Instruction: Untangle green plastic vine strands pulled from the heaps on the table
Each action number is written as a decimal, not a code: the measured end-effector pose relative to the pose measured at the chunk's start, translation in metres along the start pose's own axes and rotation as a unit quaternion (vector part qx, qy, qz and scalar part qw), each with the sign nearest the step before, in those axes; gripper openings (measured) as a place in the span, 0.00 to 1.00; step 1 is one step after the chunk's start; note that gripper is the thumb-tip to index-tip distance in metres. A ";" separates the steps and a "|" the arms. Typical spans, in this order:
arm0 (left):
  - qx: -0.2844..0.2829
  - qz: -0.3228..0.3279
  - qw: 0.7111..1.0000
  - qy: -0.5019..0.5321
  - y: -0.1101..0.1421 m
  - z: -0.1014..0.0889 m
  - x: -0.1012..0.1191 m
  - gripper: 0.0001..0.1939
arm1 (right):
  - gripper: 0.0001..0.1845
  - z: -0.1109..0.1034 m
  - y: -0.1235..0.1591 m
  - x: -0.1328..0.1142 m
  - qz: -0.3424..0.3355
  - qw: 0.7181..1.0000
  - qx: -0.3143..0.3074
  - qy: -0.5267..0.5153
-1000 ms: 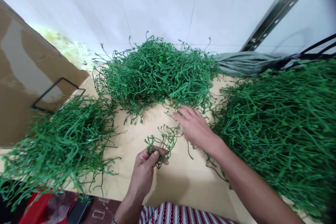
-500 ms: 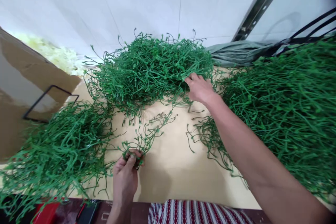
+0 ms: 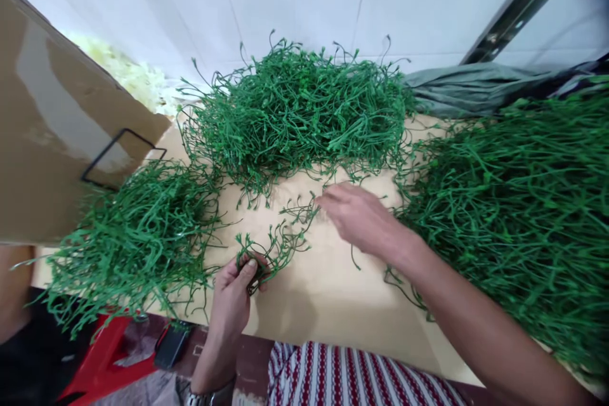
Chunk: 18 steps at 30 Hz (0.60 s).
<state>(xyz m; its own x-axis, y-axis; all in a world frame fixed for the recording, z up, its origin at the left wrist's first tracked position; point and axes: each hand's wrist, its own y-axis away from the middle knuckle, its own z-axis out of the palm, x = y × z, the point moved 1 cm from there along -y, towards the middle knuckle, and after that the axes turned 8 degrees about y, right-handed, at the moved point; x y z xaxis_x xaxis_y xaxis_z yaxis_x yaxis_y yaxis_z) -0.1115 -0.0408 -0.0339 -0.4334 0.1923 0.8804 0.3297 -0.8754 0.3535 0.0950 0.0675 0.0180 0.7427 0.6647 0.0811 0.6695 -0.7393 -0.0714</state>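
My left hand (image 3: 235, 288) is closed on a small bunch of green plastic-looking stems (image 3: 280, 250) with budded tips, low over the front of the table. The stems fan out from my thumb and fingers toward the upper right. My right hand (image 3: 354, 216) is over the middle of the table, fingers drawn together and a little blurred. Its fingertips are beside a few loose stems (image 3: 302, 208); whether they grip one is hidden. Behind it lies a large heap of the same stems (image 3: 304, 114).
More stems form a left pile (image 3: 137, 241) and a big right pile (image 3: 523, 222). A cardboard box (image 3: 57, 120) with a black wire frame (image 3: 102, 155) stands at left. A red stool (image 3: 102, 355), a black device (image 3: 172, 344) and another person's arm (image 3: 14, 292) are lower left.
My right hand has pulled back from the rear heap toward the loose stems in the middle. My left hand still holds its bunch. The view has shifted left, showing more box and stool.
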 end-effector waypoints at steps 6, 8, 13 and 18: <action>-0.007 0.002 0.998 0.070 -0.002 0.003 0.016 0.12 | 0.10 0.022 -0.011 -0.026 -0.048 0.998 0.012 -0.035; -0.008 0.002 0.995 0.095 -0.010 0.007 0.025 0.19 | 0.10 0.019 -0.010 -0.018 -0.015 0.995 0.053 -0.083; -0.076 -0.054 0.989 0.115 -0.029 0.021 0.028 0.24 | 0.09 0.008 -0.005 0.009 0.036 0.961 0.199 -0.190; -0.037 -0.007 0.997 0.073 -0.011 0.043 0.014 0.13 | 0.09 -0.011 -0.007 0.019 0.060 0.935 0.319 -0.142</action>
<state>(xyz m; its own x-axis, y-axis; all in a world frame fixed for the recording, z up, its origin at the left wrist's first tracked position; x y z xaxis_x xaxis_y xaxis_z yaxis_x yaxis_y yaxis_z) -0.0851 -0.0100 -0.0122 -0.5574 0.1422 0.8179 0.2632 -0.9041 0.3366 0.1042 0.0835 0.0313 0.7263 0.6492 -0.2257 0.3848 -0.6561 -0.6491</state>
